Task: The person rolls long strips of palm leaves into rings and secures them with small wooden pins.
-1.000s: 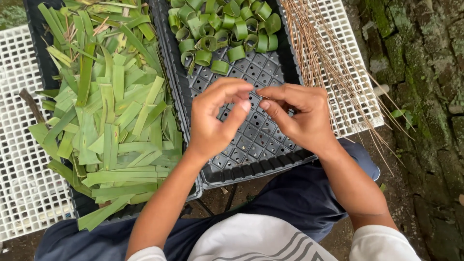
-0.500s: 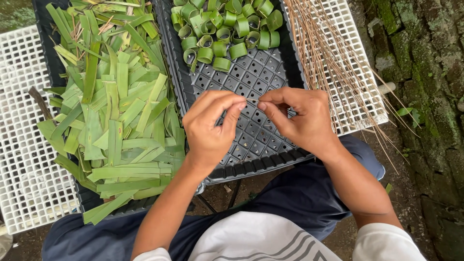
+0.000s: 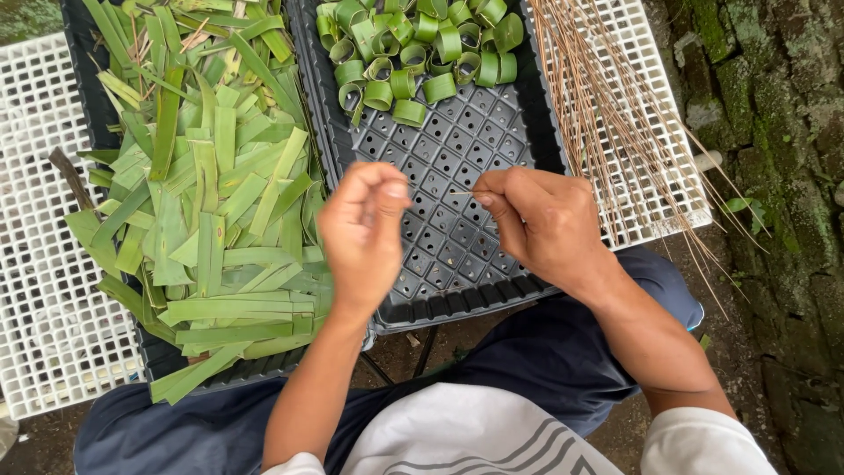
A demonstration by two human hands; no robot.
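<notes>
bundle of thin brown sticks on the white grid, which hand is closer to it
Right. The right hand sits just beside the sticks; the left hand is farther off, across the black tray.

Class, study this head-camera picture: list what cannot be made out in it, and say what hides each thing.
1. What the left hand pinches: hidden by its curled fingers.
2. The thin stick at the right hand: too thin to tell its full length.
3. The far ends of both black trays: cut off by the top edge.
4. The tray floor under the cut leaf strips: covered by them.
5. The tops of the brown sticks: cut off by the top edge.
</notes>
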